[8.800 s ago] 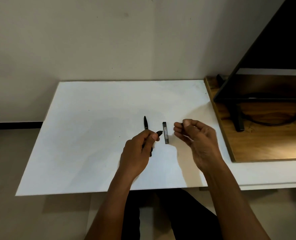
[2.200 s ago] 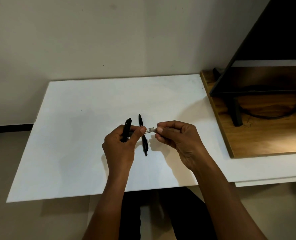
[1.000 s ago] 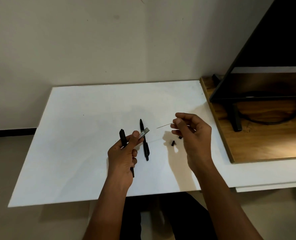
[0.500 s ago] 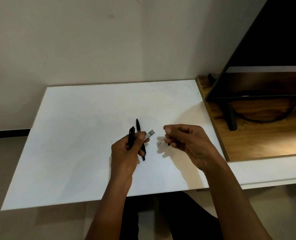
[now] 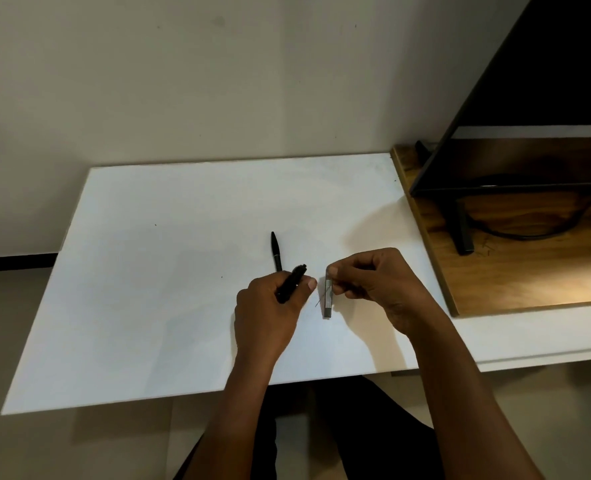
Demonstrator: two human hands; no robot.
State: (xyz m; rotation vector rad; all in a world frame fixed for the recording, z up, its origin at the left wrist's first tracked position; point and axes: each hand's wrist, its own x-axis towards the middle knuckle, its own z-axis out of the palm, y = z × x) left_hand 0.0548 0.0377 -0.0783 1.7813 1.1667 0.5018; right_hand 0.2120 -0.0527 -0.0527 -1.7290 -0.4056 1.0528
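Sitting against a beige wall [image 5: 217, 81], white tabletop [image 5: 148, 306]; wooden board [image 5: 529, 271] with monitor [image 5: 546, 98] at right. Left hand [image 5: 266, 313] grips black pen [image 5: 292, 282], axis slanted, top end pointing away-right. Right hand [image 5: 377, 285] pinches grey lead case [image 5: 328, 299], long axis near-to-far, mid-tabletop. Second pen [image 5: 276, 251] lies just beyond, pointing away.

On my feed the left hand [image 5: 269, 308] grips a black pen [image 5: 292, 281], its tip end angled up and right, thumb stretched out beside it. The right hand [image 5: 373, 284] pinches a thin lead [image 5: 321, 298] that slants across a small grey case [image 5: 328, 299]. I cannot tell whether the case lies on the white table [image 5: 148, 289] or is lifted. A second black pen [image 5: 276, 251] lies just behind my left hand. At the right, a dark monitor [image 5: 546, 98] stands on a wooden board [image 5: 529, 278].
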